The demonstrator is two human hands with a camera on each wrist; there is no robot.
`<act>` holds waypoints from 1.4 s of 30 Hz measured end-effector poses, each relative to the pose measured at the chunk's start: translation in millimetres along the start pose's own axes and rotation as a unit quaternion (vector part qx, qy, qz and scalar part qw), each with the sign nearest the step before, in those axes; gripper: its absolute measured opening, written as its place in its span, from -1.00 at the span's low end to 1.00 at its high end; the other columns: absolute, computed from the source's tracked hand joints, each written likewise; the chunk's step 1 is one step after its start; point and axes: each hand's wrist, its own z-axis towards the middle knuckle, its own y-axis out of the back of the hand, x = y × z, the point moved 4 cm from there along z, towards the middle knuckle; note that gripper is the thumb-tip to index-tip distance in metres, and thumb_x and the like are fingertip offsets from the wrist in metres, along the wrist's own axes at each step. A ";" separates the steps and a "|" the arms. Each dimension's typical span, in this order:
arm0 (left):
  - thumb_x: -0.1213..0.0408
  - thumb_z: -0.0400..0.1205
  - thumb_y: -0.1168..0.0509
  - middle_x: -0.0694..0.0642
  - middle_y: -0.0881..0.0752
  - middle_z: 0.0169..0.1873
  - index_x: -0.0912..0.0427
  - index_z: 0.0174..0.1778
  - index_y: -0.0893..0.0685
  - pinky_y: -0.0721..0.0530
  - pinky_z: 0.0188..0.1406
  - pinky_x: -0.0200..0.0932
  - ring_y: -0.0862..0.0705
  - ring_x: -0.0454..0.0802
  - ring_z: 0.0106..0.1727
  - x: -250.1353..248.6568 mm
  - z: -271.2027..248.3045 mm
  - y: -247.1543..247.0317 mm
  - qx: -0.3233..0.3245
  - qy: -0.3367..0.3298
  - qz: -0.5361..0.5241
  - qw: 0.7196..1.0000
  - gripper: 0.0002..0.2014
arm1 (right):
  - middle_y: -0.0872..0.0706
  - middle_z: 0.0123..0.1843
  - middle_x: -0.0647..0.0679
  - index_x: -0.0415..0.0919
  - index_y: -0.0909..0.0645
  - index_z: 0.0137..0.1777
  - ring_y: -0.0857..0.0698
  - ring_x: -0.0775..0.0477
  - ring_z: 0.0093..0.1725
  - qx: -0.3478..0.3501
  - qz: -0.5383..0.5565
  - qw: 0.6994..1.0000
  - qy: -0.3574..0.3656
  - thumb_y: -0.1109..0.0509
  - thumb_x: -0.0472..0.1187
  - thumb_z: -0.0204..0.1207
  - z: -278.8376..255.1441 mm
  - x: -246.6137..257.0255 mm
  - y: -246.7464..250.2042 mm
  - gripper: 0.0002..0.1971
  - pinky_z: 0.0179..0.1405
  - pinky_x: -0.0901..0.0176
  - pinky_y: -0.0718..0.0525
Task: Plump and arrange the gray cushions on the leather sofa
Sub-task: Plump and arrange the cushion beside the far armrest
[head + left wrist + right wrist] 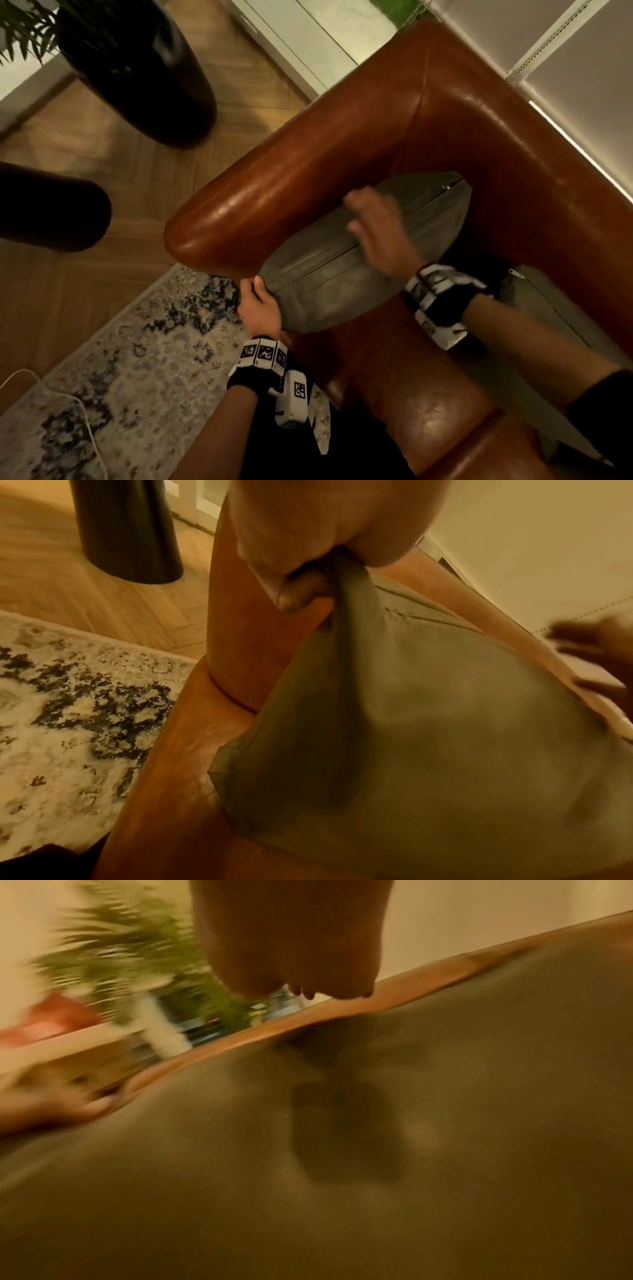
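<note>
A gray cushion (342, 274) stands on edge in the corner of the brown leather sofa (342, 144), leaning against the armrest. My left hand (256, 287) pinches its near corner; the left wrist view shows the fabric bunched between thumb and fingers (298, 593). My right hand (373, 226) is blurred, flat and open over the cushion's top seam. In the right wrist view the palm (291, 947) hangs above the cushion (342, 1177) and casts a shadow on it. I cannot tell whether it touches. A second gray cushion (537, 301) lies on the seat under my right forearm.
Two tall black planters (137, 68) (51, 205) stand on the wooden floor left of the armrest. A patterned rug (120, 359) with a white cable (82, 411) lies in front of the sofa. A wall with blinds (565, 51) runs behind the sofa's back.
</note>
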 end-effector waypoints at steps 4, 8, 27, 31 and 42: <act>0.23 0.74 -0.03 0.50 -0.68 -0.17 0.46 0.06 -0.51 -0.38 -0.26 -0.07 -0.65 0.43 -0.15 6.0 5.9 -1.0 0.002 -0.016 -0.008 1.000 -0.68 | -0.34 0.63 0.03 -0.01 -0.22 0.61 -0.23 -0.06 0.65 0.189 -0.144 0.945 0.226 0.05 0.06 0.70 -27.1 47.2 -74.3 -0.50 0.59 -0.25 0.06; 0.24 0.73 -0.07 0.49 -0.67 -0.21 0.46 0.04 -0.53 -0.36 -0.28 -0.09 -0.64 0.39 -0.20 2.6 7.2 -2.1 0.014 -0.037 -0.002 0.999 -0.70 | -0.33 0.63 0.02 0.03 -0.22 0.61 -0.26 -0.06 0.64 0.190 -0.174 0.949 0.184 0.04 0.02 0.69 -10.4 -8.0 -64.7 -0.51 0.60 -0.15 0.04; -0.45 0.42 -0.07 0.36 -0.73 -0.06 0.37 0.14 -0.54 -0.70 0.01 0.17 -0.71 0.28 -0.03 26.2 -14.7 18.7 0.135 0.045 -0.037 0.989 -0.15 | -0.72 0.08 -0.36 -0.44 -0.67 0.07 -0.70 -0.32 0.06 0.065 0.073 0.917 -0.386 -0.35 0.03 0.56 6.2 -152.5 86.9 -0.55 -0.04 -0.04 -0.60; -0.13 0.59 -0.20 0.48 -0.71 -0.20 0.42 -0.11 -0.55 -0.69 -0.22 0.15 -0.71 0.33 -0.18 20.3 -8.7 36.8 0.080 0.009 -0.041 0.996 -0.46 | -0.73 0.16 -0.23 -0.27 -0.67 0.18 -0.65 -0.09 0.07 -0.007 0.117 0.943 -0.313 -0.32 0.01 0.59 12.0 -140.0 102.3 -0.63 0.02 0.10 -0.50; -0.05 0.65 -0.15 0.37 -0.74 -0.13 0.37 -0.02 -0.59 -0.70 0.02 0.16 -0.72 0.29 -0.06 32.4 -19.4 30.3 0.126 0.049 -0.069 0.988 -0.54 | -0.70 0.03 -0.21 -0.37 -0.66 0.11 -0.68 -0.08 -0.10 0.026 0.162 0.906 -0.389 -0.36 0.08 0.54 13.5 -152.8 89.2 -0.55 -0.12 0.10 -0.63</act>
